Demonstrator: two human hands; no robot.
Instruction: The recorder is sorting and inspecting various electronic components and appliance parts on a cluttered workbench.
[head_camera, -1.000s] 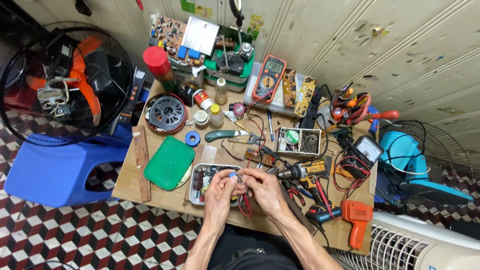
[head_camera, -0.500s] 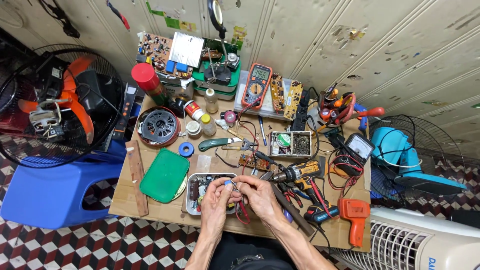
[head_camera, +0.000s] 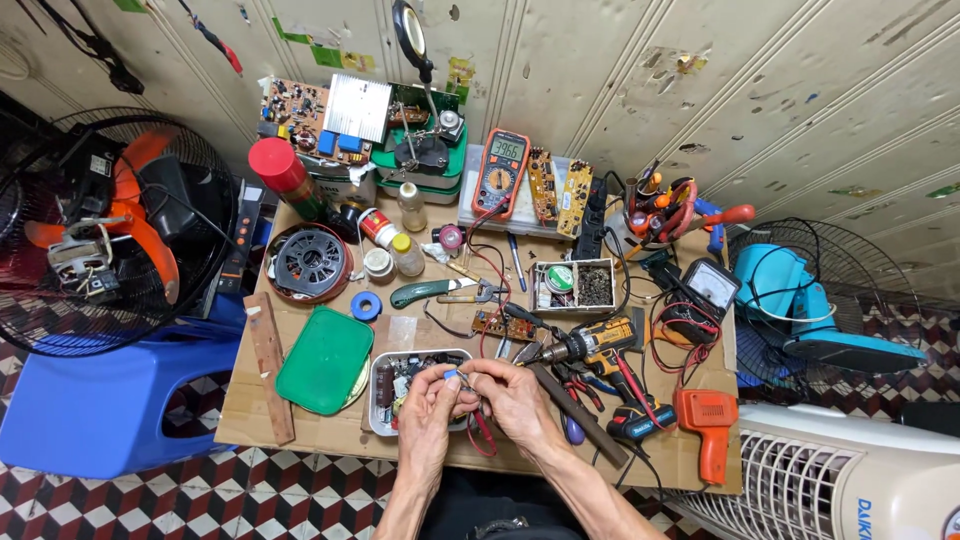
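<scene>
Cardboard-topped table (head_camera: 320, 425): left hand (head_camera: 428, 415) and right hand (head_camera: 515, 397) pinch one tiny blue part (head_camera: 452, 375) over a metal tray (head_camera: 375, 420).

Green lid (head_camera: 325, 360) near surface's left front. Red spray-can cap (head_camera: 274, 161) at back left corner. Orange multimeter (head_camera: 500, 172) at back edge. Blue tape roll (head_camera: 366, 306) left of centre. Orange tool (head_camera: 707, 423) at right front corner. Blue stool (head_camera: 110, 400) off left edge. Floor (head_camera: 230, 495): red, black, white checker pattern.
</scene>
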